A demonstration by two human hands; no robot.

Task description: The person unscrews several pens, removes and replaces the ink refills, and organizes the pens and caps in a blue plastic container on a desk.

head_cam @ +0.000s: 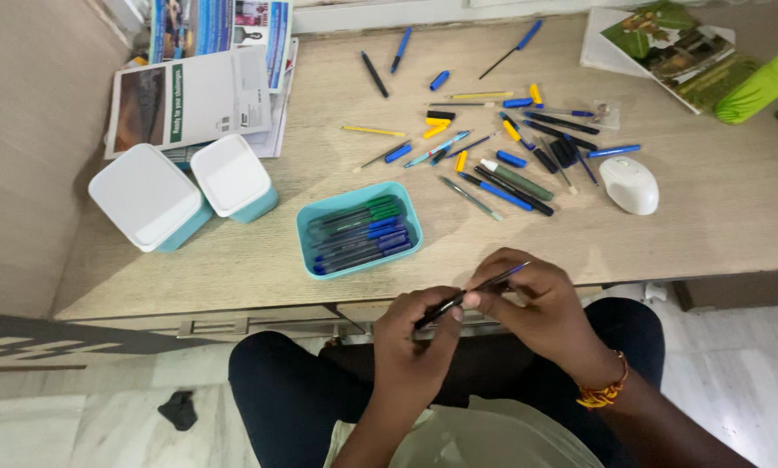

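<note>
Pen (471, 291) clamped in grip of left hand (417, 334) and right hand (534, 299), above pale wooden desk (233, 260), tiled floor below

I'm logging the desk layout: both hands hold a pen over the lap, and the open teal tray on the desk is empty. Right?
Not quite. The head view shows the teal tray holds several pens, green and blue. The rest stands: left hand and right hand hold a pen.

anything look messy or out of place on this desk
Yes: pens, loose caps and refills lie scattered at all angles across the desk, while the teal tray holds its pens in tidy rows.
</note>
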